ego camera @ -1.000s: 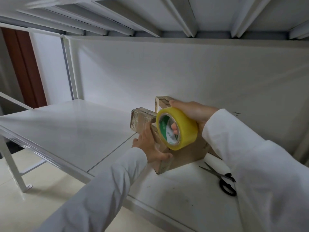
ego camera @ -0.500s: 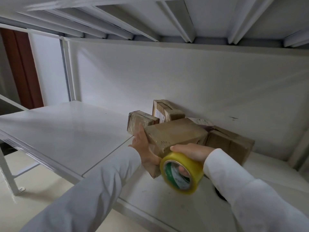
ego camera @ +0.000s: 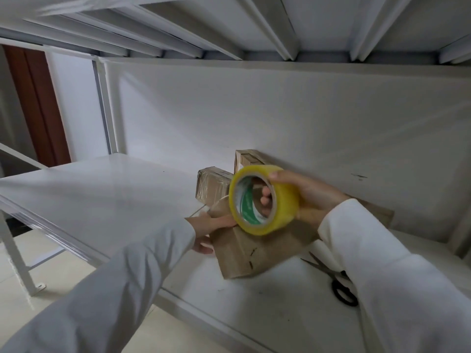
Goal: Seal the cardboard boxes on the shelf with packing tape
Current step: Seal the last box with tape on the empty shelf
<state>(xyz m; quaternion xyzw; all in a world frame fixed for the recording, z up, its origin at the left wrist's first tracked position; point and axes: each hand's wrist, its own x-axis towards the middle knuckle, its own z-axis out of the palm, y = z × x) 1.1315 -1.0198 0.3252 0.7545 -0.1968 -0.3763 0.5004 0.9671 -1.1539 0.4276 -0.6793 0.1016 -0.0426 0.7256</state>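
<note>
Yellow tape roll (ego camera: pixel 265 200) gripped in my right hand (ego camera: pixel 305 197), fingers through the core; left hand (ego camera: pixel 211 225) lies flat-fingered against the cardboard box (ego camera: pixel 254 253). I'd keep the strip taut and centred on the seam, pressing as I go.

The round roll of packing tape (ego camera: pixel 263 200) in the right hand (ego camera: pixel 309 197) is translucent yellow, its inner core printed green and white. The rectangular cardboard box (ego camera: pixel 254 253) under the left hand (ego camera: pixel 207 229) is plain brown with small black marks on one edge. Both sleeves are white. The metal shelf (ego camera: pixel 102 192) is white; the steel scissors (ego camera: pixel 339 284) below the right hand have black handles.
</note>
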